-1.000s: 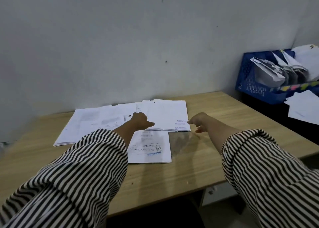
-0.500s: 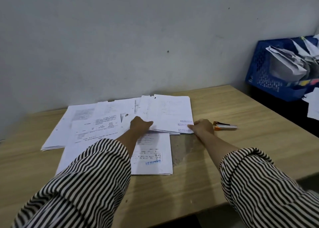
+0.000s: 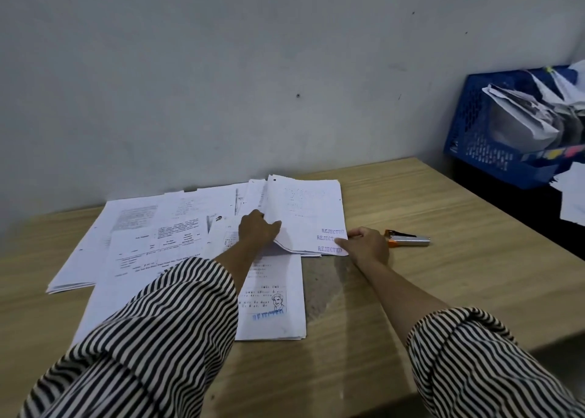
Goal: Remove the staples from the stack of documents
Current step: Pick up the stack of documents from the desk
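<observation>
A stack of white documents [image 3: 305,215] stamped REJECTED lies at the middle back of the wooden table [image 3: 443,275]. My left hand [image 3: 257,232] grips its near left edge, which is lifted and curled up. My right hand [image 3: 367,246] pinches the stack's near right corner. A silver and orange staple remover [image 3: 408,239] lies on the table just right of my right hand, not held. Another stamped document [image 3: 272,303] lies flat in front of the stack, partly under my left arm.
More loose sheets [image 3: 139,240] spread across the table's left half up to the wall. A blue plastic crate [image 3: 493,139] full of crumpled papers stands off the table at the far right. Bare wood lies right of the staple remover.
The view has tilted down and left. Both hands have taken hold of the stamped stack, and its left edge has lifted off the table. The staple remover has come into view.
</observation>
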